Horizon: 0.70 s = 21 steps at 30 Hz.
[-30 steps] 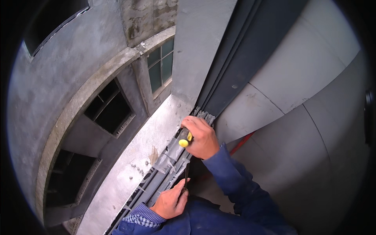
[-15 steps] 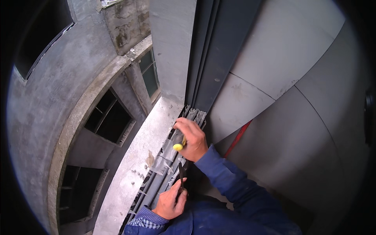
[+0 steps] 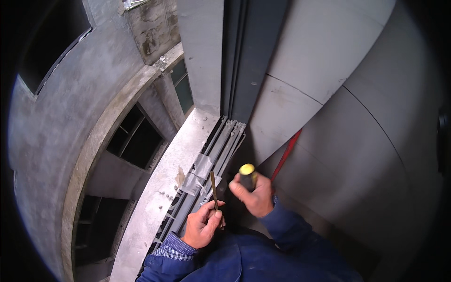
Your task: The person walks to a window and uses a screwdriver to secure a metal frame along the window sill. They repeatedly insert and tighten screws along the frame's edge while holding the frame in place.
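Head view: the rails (image 3: 227, 140) are seen slanting between the pale ledge (image 3: 141, 235) at left and a dark gap at right.
Left hand (image 3: 203, 229): the rod (image 3: 213, 188) is pinched between thumb and fingers.
Rod: it is held over the rails' right side, beside the film (image 3: 191, 182), tip up the picture; whether either is touched cannot be told.
Right hand (image 3: 257, 197): its fingers are wrapped around the handle (image 3: 247, 178).
Handle: its yellow end is turned upward, right of the rod and apart from it; its lower part is hidden.
Film: it is torn and spread across the rails, part of which is covered.
Debris (image 3: 238, 126): the rails' far ends are littered, below the dark post (image 3: 258, 56).
Crumbs (image 3: 163, 193): they are scattered on the ledge.
Red bar (image 3: 286, 155): its lower end is lost behind the right hand.
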Each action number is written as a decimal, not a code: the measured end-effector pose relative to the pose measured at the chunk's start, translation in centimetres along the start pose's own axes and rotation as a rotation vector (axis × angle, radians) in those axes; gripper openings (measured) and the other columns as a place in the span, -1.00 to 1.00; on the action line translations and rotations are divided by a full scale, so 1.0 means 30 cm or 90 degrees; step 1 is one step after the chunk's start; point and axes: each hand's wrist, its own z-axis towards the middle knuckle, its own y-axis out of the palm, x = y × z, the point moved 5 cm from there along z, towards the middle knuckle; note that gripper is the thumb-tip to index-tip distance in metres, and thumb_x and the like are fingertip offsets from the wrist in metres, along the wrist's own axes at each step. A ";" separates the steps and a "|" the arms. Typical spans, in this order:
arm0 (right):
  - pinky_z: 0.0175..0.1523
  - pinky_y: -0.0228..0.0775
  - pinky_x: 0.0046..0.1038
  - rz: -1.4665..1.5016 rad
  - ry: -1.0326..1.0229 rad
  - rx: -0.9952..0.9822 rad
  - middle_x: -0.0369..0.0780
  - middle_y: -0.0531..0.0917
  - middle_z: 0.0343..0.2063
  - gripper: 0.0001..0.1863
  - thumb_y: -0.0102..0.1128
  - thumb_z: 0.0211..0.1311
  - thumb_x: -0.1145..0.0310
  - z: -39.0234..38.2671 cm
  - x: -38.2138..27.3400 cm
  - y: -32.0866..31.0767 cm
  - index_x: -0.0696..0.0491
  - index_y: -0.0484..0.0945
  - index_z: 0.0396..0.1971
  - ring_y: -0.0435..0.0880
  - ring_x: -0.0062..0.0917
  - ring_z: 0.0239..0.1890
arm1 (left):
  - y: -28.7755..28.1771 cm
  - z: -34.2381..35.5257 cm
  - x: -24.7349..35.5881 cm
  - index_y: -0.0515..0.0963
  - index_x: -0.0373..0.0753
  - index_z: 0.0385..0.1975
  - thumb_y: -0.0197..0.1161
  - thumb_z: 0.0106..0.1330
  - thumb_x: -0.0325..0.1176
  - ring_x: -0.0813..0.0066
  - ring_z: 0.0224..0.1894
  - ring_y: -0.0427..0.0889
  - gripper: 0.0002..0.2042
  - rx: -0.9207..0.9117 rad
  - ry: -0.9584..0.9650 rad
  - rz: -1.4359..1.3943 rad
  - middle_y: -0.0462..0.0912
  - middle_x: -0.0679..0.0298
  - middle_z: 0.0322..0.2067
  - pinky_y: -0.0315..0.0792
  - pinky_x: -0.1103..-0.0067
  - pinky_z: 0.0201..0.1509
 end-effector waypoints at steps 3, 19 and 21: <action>-0.14 0.49 -0.53 0.008 0.002 -0.016 -0.33 0.71 -0.37 -0.70 0.47 0.29 0.26 -0.035 -0.013 0.041 0.17 0.68 -0.16 0.61 -0.71 -0.28 | 0.009 0.003 0.006 0.53 -0.39 0.15 0.13 0.55 -0.42 0.66 -0.49 0.57 -0.72 -0.058 -0.031 0.046 0.60 0.33 -0.55 0.45 0.64 -0.38; -0.47 0.37 -0.58 0.136 0.171 -0.039 -0.23 0.67 -0.59 -0.77 0.42 0.25 0.32 -0.202 0.100 -0.089 0.17 0.65 -0.46 0.54 -0.67 -0.63 | -0.013 0.008 0.067 0.56 -0.51 0.04 0.25 0.45 -0.52 0.59 -0.54 0.60 -0.75 0.042 -0.041 -0.143 0.62 0.28 -0.52 0.50 0.63 -0.41; -0.44 0.38 -0.58 0.128 0.155 -0.098 -0.25 0.69 -0.58 -0.79 0.41 0.27 0.33 -0.235 0.105 -0.077 0.16 0.66 -0.45 0.54 -0.71 -0.61 | -0.022 0.002 0.094 0.56 -0.49 0.03 0.25 0.43 -0.53 0.57 -0.54 0.60 -0.76 0.065 -0.044 -0.162 0.63 0.26 -0.52 0.50 0.62 -0.43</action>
